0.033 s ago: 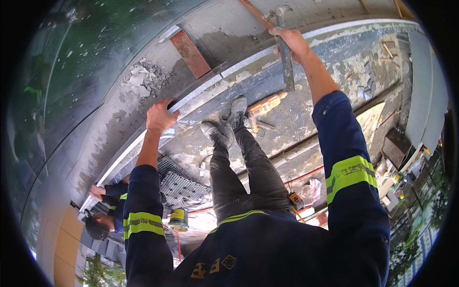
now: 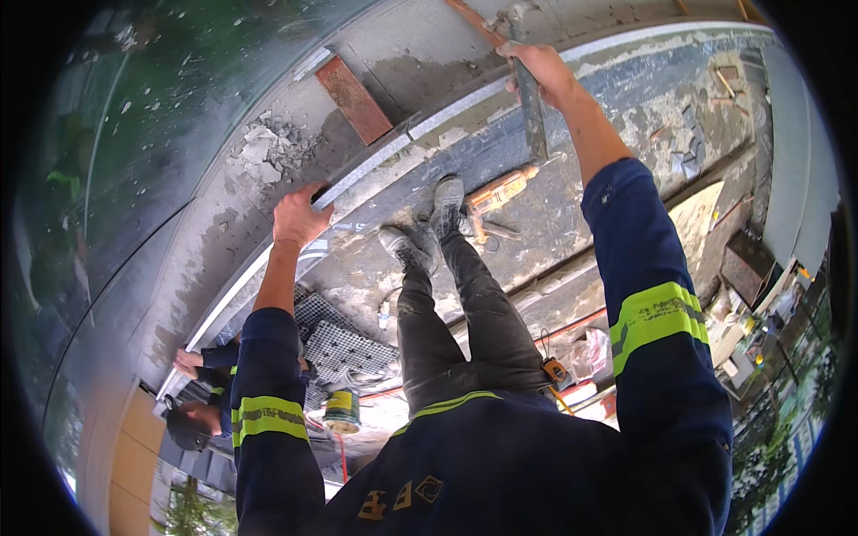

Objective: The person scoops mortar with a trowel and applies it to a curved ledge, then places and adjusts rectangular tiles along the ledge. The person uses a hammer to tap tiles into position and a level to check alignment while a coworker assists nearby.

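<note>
My right hand [image 2: 545, 76] is closed round the handle of a hammer [image 2: 534, 121], close to its head, above the far edge. The head points away from me and the handle hangs back toward the floor. My left hand [image 2: 302, 217] is wrapped over a long pale metal strip [image 2: 366, 170] that runs along the ledge from lower left to upper right. A dark edge shows between its thumb and fingers; what that is I cannot tell. Further down the strip at the left, a co-worker's hands [image 2: 188, 362] rest on its end.
A reddish board [image 2: 355, 100] and grey rubble [image 2: 268, 152] lie on the ledge below the glass. An orange power drill [image 2: 502, 190] lies beside my boots [image 2: 447, 204]. Black plastic grid mats [image 2: 349, 353] and a paint can [image 2: 341, 411] are at the left. A tape measure [image 2: 556, 369] hangs at my waist.
The hammer and my right hand sit slightly higher and further left in the view. My left hand keeps its hold, and the scene has shifted a little.
</note>
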Available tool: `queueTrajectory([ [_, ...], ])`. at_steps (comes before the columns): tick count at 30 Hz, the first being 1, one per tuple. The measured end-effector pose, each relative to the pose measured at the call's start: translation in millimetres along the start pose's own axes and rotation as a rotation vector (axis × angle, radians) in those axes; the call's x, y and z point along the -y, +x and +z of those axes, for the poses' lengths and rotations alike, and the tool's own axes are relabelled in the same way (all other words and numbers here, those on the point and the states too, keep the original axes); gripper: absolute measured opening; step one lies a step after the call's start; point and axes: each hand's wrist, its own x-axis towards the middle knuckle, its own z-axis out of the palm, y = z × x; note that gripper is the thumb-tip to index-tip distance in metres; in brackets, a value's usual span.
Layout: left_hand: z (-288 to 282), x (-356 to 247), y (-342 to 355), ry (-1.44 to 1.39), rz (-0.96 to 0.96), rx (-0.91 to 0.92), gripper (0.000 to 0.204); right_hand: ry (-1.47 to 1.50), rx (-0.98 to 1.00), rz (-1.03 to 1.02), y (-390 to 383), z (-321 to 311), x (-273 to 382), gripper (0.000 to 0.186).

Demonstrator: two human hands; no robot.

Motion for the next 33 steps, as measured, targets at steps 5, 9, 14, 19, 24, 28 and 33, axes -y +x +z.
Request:
queueTrajectory([
  [5, 0.1, -3.2, 0.9, 0.096, -0.057, 0.067, 0.052, -0.239, -0.178, -0.201, 37.9, -2.6, -23.7, 0.050],
  [9, -6.4, -30.7, 11.6, 0.145, 0.054, 0.096, 0.066, 0.030, -0.113, -0.290, 46.3, -0.8, -36.1, 0.045],
  [14, -3.4, -100.4, 42.6, 0.013, 0.238, 0.025, 0.083, 0.062, -0.047, -0.511, -50.3, 11.2, -77.2, 0.042],
  [19, 12.5, -135.5, 83.8, 0.034, 0.385, -0.118, 0.075, 0.064, -0.081, -0.349, -195.3, 35.0, -201.1, 0.044],
  [24, 22.4, -130.2, 101.2, 0.004, 0.357, -0.139, 0.075, -0.031, -0.266, -0.028, -278.9, 50.2, -379.4, 0.041],
  [28, 23.0, -128.8, 95.8, 0.011, 0.293, -0.110, 0.076, -0.225, -0.385, 0.232, -332.4, 65.1, -522.0, 0.035],
  [33, 15.4, -109.6, 73.1, 0.198, 0.327, -0.202, 0.076, 0.086, -0.337, 0.576, -409.0, 102.6, -654.2, 0.023],
])
